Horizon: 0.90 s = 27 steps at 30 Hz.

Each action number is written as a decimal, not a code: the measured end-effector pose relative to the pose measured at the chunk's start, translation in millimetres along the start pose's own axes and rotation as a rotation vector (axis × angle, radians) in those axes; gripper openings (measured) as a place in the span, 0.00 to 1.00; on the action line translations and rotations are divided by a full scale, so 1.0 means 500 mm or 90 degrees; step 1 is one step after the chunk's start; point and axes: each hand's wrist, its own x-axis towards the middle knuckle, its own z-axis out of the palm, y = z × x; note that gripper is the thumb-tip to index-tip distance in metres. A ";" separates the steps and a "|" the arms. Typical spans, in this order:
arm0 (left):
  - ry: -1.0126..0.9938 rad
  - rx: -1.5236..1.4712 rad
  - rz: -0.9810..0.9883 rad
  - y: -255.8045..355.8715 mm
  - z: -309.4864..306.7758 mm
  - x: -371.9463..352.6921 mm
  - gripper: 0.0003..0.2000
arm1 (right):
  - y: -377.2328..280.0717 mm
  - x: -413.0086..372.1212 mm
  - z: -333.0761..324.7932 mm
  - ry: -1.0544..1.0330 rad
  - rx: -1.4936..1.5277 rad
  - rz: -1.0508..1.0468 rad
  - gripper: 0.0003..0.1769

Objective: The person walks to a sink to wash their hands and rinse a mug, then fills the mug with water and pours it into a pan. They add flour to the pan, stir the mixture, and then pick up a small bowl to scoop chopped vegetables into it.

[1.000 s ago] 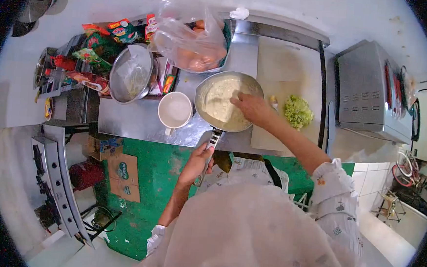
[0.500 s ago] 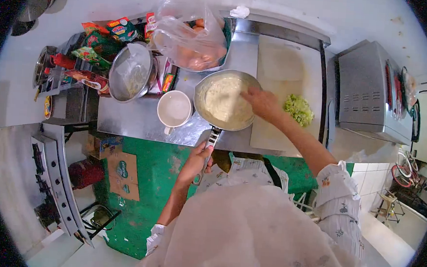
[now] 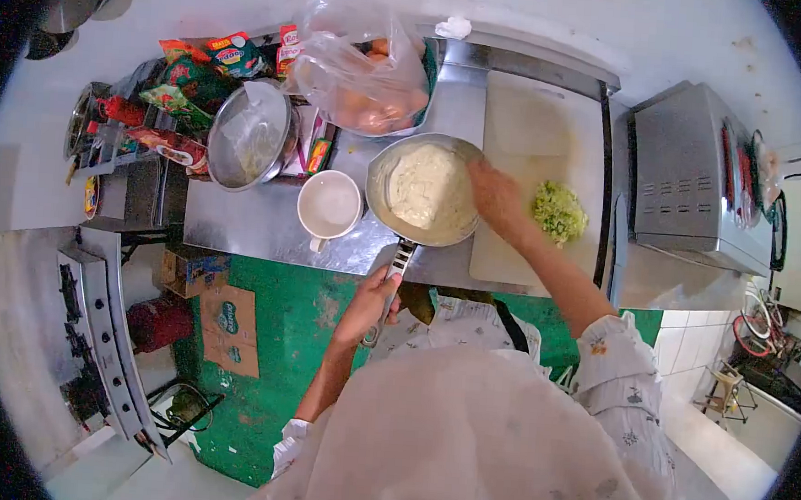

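My left hand (image 3: 369, 308) is wrapped round the handle of a metal pan (image 3: 464, 228), which rests at the front of the steel counter. Inside the pan lies a pale, creamy mixture (image 3: 420, 185), heaped towards the left. Over the pan's right rim is my right hand (image 3: 497, 199), its fingers closed; what they hold, if anything, is hidden. A white mug (image 3: 328, 204) stands just left of the pan. To the right, chopped green leaves (image 3: 560, 213) lie on a white cutting board (image 3: 519, 257).
Behind the pan is a plastic bag of eggs (image 3: 373, 102) in a tray. Left of it are a metal bowl (image 3: 227, 166) and food packets (image 3: 238, 55). A grey oven (image 3: 689, 176) stands at the right. A stove (image 3: 105, 351) is at the lower left.
The mixture has gathered into a heap at the pan's left, baring more of the bottom at the right. My right hand has shifted slightly right and down. My left hand stays on the handle.
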 end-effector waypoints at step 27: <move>0.002 -0.009 0.015 -0.001 -0.005 0.003 0.10 | -0.010 -0.041 -0.040 -0.100 0.004 -0.128 0.17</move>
